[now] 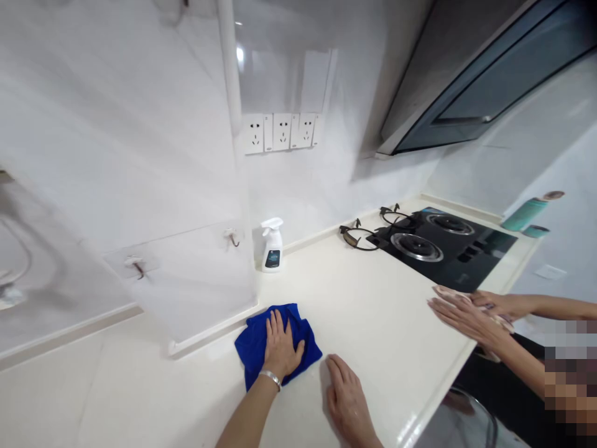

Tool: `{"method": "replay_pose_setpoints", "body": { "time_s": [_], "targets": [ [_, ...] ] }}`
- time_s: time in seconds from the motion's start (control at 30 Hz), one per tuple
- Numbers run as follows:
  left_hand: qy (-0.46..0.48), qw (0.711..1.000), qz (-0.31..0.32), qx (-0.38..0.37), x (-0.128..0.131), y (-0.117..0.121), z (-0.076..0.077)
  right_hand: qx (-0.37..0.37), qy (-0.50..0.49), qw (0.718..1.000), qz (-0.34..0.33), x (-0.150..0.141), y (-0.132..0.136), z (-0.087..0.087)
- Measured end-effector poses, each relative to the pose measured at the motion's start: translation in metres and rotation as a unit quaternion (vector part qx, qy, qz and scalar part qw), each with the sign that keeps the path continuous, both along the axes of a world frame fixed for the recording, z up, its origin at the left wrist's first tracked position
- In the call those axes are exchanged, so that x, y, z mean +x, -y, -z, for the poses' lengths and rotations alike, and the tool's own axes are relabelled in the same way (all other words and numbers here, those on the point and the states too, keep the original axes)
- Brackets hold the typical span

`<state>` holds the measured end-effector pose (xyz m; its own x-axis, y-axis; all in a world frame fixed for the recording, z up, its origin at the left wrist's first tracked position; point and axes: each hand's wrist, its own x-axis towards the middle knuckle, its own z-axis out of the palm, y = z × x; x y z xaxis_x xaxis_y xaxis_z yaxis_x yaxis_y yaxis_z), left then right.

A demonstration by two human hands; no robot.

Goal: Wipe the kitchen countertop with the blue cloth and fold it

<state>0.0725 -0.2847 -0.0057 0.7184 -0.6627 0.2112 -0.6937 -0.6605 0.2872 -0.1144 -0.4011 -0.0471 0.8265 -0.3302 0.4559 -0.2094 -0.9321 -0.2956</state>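
My left hand (281,347) lies flat with fingers spread on a blue cloth (254,344), pressing it to the white countertop (373,311). My right hand (347,398) rests open, palm down, on the bare counter just right of the cloth and holds nothing. A bracelet sits on my left wrist.
A white spray bottle (272,244) stands by the wall. A black gas hob (443,249) with loose pan supports (359,238) lies at the back right under a range hood (476,81). Another person's hands (471,311) rest on the counter edge at right. Wall sockets (280,132) are above.
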Motion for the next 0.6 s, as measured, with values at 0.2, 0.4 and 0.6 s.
{"method": "replay_pose_setpoints", "body": {
  "time_s": [0.2,0.4,0.6],
  "targets": [
    [0.009,0.999,0.046,0.023,0.013,0.021,-0.004,0.03,-0.005,1.0,-0.002,0.001,-0.002,-0.005],
    [0.013,0.997,0.071,0.028,0.028,0.046,-0.013,0.07,0.031,0.997,-0.005,0.005,-0.007,-0.019],
    [0.073,0.995,0.067,0.023,0.037,0.051,-0.013,0.118,0.047,0.992,-0.012,0.011,-0.01,-0.038]
  ]
}}
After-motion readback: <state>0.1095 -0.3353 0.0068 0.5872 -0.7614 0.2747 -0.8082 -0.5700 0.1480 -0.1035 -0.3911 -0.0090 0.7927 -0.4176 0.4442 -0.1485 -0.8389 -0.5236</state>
